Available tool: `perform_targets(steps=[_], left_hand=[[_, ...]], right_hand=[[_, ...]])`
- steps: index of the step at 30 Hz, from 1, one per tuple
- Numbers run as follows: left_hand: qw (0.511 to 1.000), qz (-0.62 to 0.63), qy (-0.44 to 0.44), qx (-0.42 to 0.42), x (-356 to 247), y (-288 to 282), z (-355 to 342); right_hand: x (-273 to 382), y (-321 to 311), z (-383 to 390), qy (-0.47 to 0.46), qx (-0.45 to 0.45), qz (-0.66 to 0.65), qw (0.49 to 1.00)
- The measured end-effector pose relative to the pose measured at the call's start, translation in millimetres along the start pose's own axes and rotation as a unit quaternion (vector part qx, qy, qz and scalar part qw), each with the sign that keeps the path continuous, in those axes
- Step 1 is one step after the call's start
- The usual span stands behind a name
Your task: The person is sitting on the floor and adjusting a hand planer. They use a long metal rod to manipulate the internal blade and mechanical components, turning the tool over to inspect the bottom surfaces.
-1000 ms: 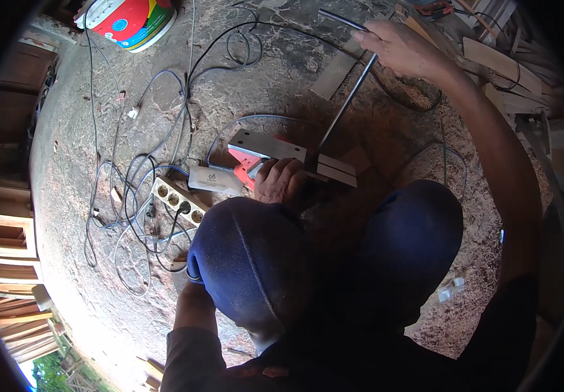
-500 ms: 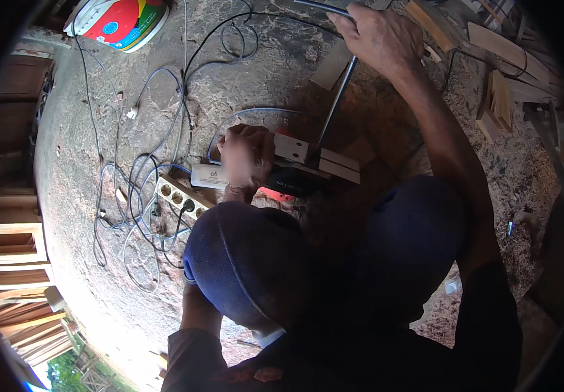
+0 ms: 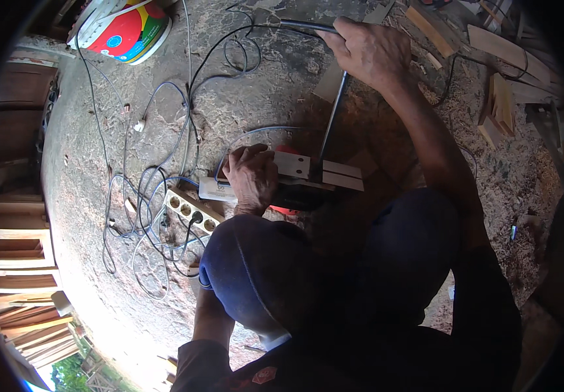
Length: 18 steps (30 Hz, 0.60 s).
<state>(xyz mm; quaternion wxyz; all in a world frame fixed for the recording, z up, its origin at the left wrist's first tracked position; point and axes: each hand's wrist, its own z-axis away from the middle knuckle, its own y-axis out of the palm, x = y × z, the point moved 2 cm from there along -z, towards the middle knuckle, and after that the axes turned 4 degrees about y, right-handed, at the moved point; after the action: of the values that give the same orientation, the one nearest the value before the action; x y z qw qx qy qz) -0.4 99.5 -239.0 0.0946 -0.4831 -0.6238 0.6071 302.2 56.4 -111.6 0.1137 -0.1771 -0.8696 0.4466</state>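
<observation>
An electric hand planer (image 3: 292,164) lies on the ground between my bent knees, its flat metal sole plates facing up. My left hand (image 3: 252,179) is closed over its left end and steadies it. My right hand (image 3: 375,55) is wrapped round the top of a long steel wrench (image 3: 334,116) with a dark crossbar. The wrench's shaft slants down, its lower end at the gap between the sole plates; the exact contact is in shadow. A white packet (image 3: 216,190) lies beside my left hand.
A power strip (image 3: 194,210) with a plug in it sits left of the planer, among tangled cables (image 3: 141,196). A colourful bucket (image 3: 122,32) stands at the far left. Wood offcuts (image 3: 432,29) and shavings (image 3: 491,176) lie on the right. Wooden frames (image 3: 17,258) line the left edge.
My right hand has swung a little left and nearer with the wrench's top, turning the crossbar slightly. My left hand, blurred before, now rests sharply visible on the planer. The view has shifted slightly.
</observation>
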Motion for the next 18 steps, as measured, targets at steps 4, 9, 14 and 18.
perform_targets(steps=[4,9,14,18], left_hand=[[1.000,0.002,-0.013,-0.007,-1.4,0.0,4.7],[0.999,-0.026,-0.024,-0.009,1.2,4.0,10.7],[0.999,-0.039,0.010,0.018,0.8,5.6,1.8],[0.997,0.006,-0.006,0.078,25.8,-2.1,4.9]], right_hand=[[-0.4,-0.8,-2.0,-0.011,0.001,-0.026,1.000],[3.3,-11.6,-2.6,0.007,0.047,-0.051,0.998],[11.4,-12.4,-10.9,-0.019,0.081,-0.059,0.995],[23.2,-23.9,-7.6,-0.034,0.124,-0.095,0.987]])
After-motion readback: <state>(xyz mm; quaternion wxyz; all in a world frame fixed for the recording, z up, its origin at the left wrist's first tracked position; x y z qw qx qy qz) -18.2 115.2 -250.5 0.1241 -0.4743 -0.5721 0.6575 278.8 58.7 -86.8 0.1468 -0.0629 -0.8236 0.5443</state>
